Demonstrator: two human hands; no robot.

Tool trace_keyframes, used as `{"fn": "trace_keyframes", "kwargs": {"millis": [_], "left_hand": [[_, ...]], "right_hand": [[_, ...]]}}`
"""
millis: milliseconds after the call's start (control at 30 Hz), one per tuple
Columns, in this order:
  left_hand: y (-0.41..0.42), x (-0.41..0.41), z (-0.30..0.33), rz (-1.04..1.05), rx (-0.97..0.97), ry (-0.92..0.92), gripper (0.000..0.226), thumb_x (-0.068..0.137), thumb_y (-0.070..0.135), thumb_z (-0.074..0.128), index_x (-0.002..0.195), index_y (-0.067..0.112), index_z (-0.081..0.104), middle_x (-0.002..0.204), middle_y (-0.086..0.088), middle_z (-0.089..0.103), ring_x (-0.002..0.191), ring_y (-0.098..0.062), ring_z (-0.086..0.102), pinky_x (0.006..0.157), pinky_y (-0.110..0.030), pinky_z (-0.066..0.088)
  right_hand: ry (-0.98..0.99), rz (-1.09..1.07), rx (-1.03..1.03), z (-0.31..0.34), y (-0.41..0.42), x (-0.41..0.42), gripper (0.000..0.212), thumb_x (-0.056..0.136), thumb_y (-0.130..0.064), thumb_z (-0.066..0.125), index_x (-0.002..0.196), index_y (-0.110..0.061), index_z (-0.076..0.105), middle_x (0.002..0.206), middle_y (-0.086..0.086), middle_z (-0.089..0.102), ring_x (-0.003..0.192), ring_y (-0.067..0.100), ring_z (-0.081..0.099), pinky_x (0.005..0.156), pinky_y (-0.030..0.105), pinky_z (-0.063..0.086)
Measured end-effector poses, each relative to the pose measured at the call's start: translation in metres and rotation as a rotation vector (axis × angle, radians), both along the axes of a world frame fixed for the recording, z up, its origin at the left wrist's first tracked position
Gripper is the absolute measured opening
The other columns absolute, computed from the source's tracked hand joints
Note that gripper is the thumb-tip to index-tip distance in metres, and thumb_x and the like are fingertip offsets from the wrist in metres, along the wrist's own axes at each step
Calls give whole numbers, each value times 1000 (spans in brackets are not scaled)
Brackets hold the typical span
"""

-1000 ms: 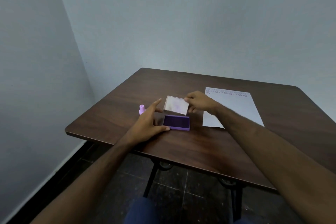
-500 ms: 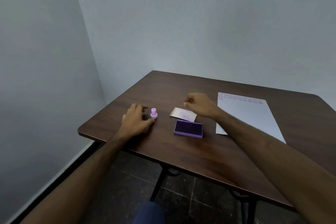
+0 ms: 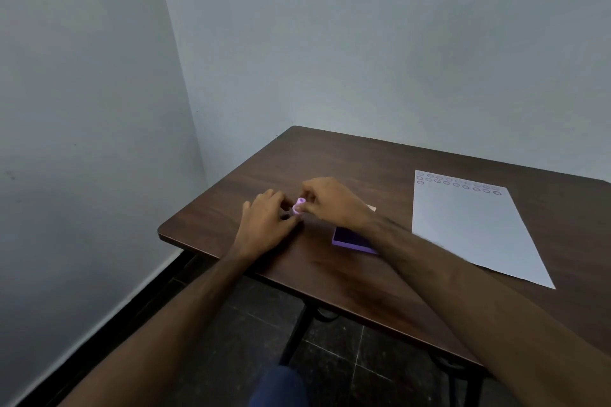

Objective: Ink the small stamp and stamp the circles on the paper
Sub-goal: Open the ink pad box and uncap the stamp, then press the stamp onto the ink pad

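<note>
Head view: small pink stamp (image 3: 298,205) pinched between fingers of left hand (image 3: 264,225) and right hand (image 3: 334,205).

Two bare forearms extend from the lower corners of the view, uncovered from elbow to wrist, with no sleeve edge visible on either. The left hand (image 3: 264,225) and right hand (image 3: 334,205) carry no gloves, rings, watch or bands. A rounded patch of dark blue clothing (image 3: 279,387) appears at the bottom centre, between the two arms.
</note>
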State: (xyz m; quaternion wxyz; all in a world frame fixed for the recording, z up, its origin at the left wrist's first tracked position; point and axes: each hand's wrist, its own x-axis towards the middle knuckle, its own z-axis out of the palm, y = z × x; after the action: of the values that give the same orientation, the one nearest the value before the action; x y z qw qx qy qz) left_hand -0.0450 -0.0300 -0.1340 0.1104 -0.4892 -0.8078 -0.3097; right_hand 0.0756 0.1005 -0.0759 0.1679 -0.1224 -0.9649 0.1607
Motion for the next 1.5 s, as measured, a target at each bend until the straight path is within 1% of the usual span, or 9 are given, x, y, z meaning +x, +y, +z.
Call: {"fn": "trace_keyframes", "kwargs": {"millis": [100,300,400,533,700,833,1033,1167,1500], "left_hand": [[0,2,2,-19,-12,45,35,80,62,63,88,27,62,94,13,59,87,-9,52,76,-34,31],[0,6,3,-40,-49,104,31,83,60,62,86,29,64,93,14,58,90,-9,52,76,-34,30],[0,5,6,-49,-48,68,29,82,62,63,87,34,65,95,16,59,92,-7,50,78,-34,30],[2,1,5,-53,-93,-3,31,81,65,62,90,36,68,100,15,58,98,-6,50,83,-36,30],[3,3,4,-86,-108,-15,33,84,64,58,106,40,62,106,19,51,101,-4,45,85,-37,26],[3,19,10,-284,0,-109,46,86,68,52,127,47,47,116,28,53,109,7,47,94,-33,28],[20,56,12,-436,-168,-34,82,73,76,62,143,47,30,129,24,57,121,1,42,92,-31,22],[26,55,11,-447,-185,1,79,74,73,62,141,43,33,126,22,60,118,-4,45,88,-32,22],[19,46,6,-460,-157,-8,56,71,72,67,114,37,61,106,13,54,105,-8,49,87,-36,30]], "right_hand": [[18,-8,-179,0,5,8,20,81,-28,76,88,-11,71,84,-2,71,71,10,59,64,26,46],[125,-74,-366,4,10,23,15,86,-25,73,94,-12,71,90,-1,74,77,13,67,67,25,53],[272,-57,-707,18,21,35,19,88,-20,71,101,-5,70,91,3,77,81,13,72,76,23,57],[435,-23,-1238,26,36,63,11,92,-12,65,101,-6,69,83,3,72,72,9,65,68,19,54],[496,-77,-1475,12,53,109,9,90,-11,63,97,-10,68,81,4,70,73,11,63,67,20,54],[388,-192,-1294,12,60,134,9,91,-11,63,97,-8,68,79,4,70,71,13,60,66,21,52],[40,-236,-562,24,44,138,16,87,-25,69,98,-13,69,89,0,77,73,5,64,66,20,48],[-130,-152,-178,25,29,123,18,86,-27,68,100,-17,68,93,1,70,85,16,63,73,29,48],[-339,126,170,34,2,93,12,89,-17,63,97,-8,66,89,1,62,82,22,58,71,34,45]]}}
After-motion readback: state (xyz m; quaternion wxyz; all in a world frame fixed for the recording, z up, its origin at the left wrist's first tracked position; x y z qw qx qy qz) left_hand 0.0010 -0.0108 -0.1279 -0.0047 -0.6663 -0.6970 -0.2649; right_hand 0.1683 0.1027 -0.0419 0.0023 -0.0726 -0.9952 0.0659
